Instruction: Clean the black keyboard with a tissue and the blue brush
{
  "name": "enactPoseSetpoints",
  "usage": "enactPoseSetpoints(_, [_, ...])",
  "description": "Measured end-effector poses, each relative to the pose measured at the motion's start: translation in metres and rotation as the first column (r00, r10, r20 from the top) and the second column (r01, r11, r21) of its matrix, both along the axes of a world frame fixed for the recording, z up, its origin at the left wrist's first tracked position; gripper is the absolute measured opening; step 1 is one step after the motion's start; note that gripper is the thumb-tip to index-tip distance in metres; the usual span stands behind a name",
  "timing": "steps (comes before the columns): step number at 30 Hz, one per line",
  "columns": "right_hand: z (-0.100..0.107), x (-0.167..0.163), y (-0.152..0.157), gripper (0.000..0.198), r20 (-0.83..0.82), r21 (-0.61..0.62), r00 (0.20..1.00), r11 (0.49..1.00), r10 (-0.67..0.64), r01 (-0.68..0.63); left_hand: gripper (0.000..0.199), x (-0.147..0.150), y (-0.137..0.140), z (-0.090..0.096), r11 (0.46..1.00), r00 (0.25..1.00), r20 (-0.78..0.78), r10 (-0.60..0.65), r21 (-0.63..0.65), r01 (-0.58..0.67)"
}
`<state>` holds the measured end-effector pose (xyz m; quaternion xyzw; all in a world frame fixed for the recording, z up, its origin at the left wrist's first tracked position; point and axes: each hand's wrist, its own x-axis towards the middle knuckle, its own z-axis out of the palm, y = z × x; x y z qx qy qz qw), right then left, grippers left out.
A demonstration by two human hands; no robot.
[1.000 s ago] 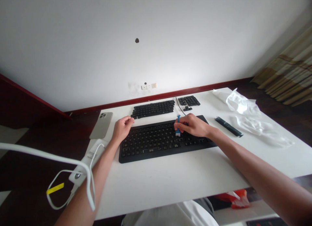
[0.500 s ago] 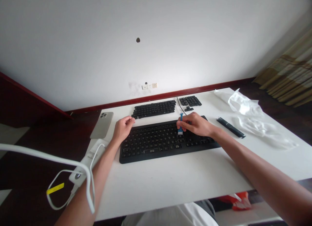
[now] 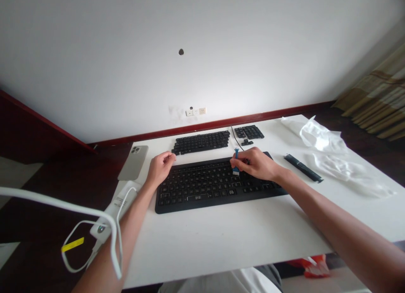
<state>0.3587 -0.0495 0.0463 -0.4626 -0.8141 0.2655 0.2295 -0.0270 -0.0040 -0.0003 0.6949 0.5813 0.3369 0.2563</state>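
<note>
A black keyboard base (image 3: 193, 203) with its keycaps off lies on the white table. My right hand (image 3: 255, 163) pinches a small blue brush (image 3: 236, 153) upright, its pale bristles down on the right-middle part of the base. My left hand (image 3: 160, 168) is curled into a loose fist beside the base's far left corner, with no object showing in it. Behind the base, the removed black keycaps (image 3: 202, 141) lie grouped in rows. Smaller groups, the number pad keycaps (image 3: 254, 132) and the arrow keycaps (image 3: 247, 142), lie to their right.
A phone (image 3: 133, 163) lies face down at the table's left edge, near a white power strip (image 3: 122, 200) with looping cables. On the right are a dark narrow strip (image 3: 303, 167) and crumpled clear plastic bags (image 3: 322, 137). A wall with sockets (image 3: 196, 111) stands behind the table.
The brush, in my right hand, has shifted very slightly over the base. My left hand stays in place. The whole view has moved a little.
</note>
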Motion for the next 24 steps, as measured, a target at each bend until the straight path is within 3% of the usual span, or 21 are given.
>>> enactPoseSetpoints(4, [0.0004,-0.0009,-0.0003,0.047,-0.012,0.040,0.999,0.999,-0.034,0.034,0.038,-0.0002,0.0002,0.0001,1.000,1.000,0.006,-0.001,0.001,0.001])
enactPoseSetpoints(9, [0.0001,-0.0042,-0.0010,0.048,-0.038,-0.033,0.999,0.999,-0.003,0.002,0.038,0.0006,-0.0004,0.0016,1.000,1.000,0.001,0.002,-0.001,-0.002])
enactPoseSetpoints(24, [-0.0057,-0.0004,0.0027,0.048,-0.034,0.022,0.994,0.994,-0.106,0.106,0.039,0.0013,-0.0003,0.0015,1.000,1.000,0.002,-0.007,0.005,0.007])
